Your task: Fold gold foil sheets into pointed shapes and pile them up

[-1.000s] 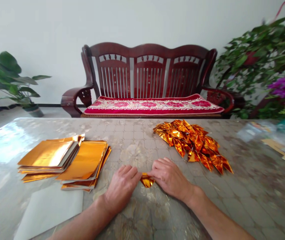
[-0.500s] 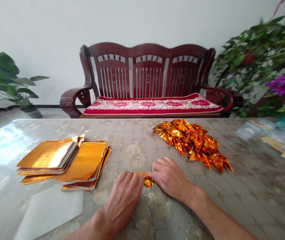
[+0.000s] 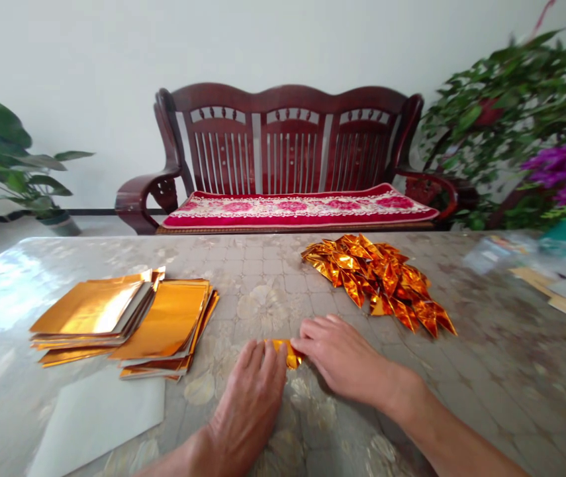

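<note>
Across our desk [image 3: 243, 265], stacks of flat gold sheets [image 3: 163, 311] still await folding; a heap of folded gold pieces [image 3: 386, 278] looks finished. Our left hand [image 3: 255, 391] covers one end of a seemingly part-folded piece [image 3: 292, 356] between our hands, its grip hidden; our right hand [image 3: 342, 358] appears to pinch the other.

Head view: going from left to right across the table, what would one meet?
Left gold foil paper stack, right gold foil paper stack, left hand, small foil piece, pile of folded foil pieces, clear plastic packaging.
</note>
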The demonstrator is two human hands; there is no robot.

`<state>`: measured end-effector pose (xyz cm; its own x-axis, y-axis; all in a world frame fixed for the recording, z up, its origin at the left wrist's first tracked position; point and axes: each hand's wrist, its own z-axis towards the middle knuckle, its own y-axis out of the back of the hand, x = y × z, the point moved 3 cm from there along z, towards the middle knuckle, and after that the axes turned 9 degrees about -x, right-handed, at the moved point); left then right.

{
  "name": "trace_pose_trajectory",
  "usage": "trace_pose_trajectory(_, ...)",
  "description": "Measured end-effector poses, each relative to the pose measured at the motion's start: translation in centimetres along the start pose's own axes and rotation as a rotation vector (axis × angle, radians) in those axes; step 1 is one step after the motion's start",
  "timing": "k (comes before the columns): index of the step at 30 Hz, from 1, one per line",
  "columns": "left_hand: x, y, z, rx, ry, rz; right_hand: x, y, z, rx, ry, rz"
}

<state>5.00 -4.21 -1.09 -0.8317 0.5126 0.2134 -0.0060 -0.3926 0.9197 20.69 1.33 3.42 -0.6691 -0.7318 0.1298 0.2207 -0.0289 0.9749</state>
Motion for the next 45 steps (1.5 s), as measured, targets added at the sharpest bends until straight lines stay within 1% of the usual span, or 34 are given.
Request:
trace_pose_trajectory(5, -0.2, 0.4, 0.2, 0.009, -0.002, 0.010, 0.5, 0.2, -0.1, 0.029, 0.005, -0.009)
trace_pose_trajectory(8, -0.2, 0.1, 0.2, 0.007, 0.001, -0.020, 1.0, 0.0, -0.2, 0.039, 0.003, -0.031)
trace_pose_trajectory(11, -0.4, -0.5, 0.1, 0.004, -0.005, -0.047, 1.5, -0.5, -0.7, 0.006, -0.028, -0.079)
trace_pose_trajectory(14, -0.3, -0.9, 0.0, 0.020, 0.006, -0.043, 1.8, -1.4, -1.5, -0.002, -0.098, -0.119)
trace_pose_trajectory(19, -0.1, -0.9, 0.0, 0.037, 0.004, -0.072, 2.0, -2.0, -3.1, -0.062, -0.150, -0.135)
trace_pose_trajectory(22, 0.0, -0.9, 0.1, 0.029, 0.004, -0.087, 1.8, -2.2, -3.9, -0.098, -0.189, -0.185)
trace_pose_trajectory(28, -0.1, -0.9, -0.2, 0.001, 0.009, -0.085, 1.3, -2.7, -4.9, -0.095, -0.247, -0.268)
trace_pose_trajectory(30, 0.0, -0.9, -0.4, -0.015, 0.012, -0.096, 0.8, -2.1, -4.9, -0.081, -0.262, -0.245)
trace_pose_trajectory(34, 0.2, -1.1, -0.6, -0.020, 0.022, -0.138, -0.9, -0.5, -3.9, -0.027, -0.344, -0.082)
trace_pose_trajectory(36, 0.2, -1.2, -0.6, -0.025, 0.035, -0.147, -1.5, -0.2, -2.9, -0.063, -0.396, 0.002)
trace_pose_trajectory(38, 0.3, -1.2, -0.6, -0.030, 0.036, -0.155, -1.6, -0.4, -1.9, -0.114, -0.438, 0.083)
trace_pose_trajectory(40, 0.3, -1.0, -0.4, -0.026, 0.028, -0.171, -1.4, -1.0, -1.1, -0.133, -0.462, 0.102)
trace_pose_trajectory(45, 1.5, -0.4, 0.7, 0.012, 0.056, -0.280, -0.7, -2.3, -0.6, -0.139, -0.436, 0.117)
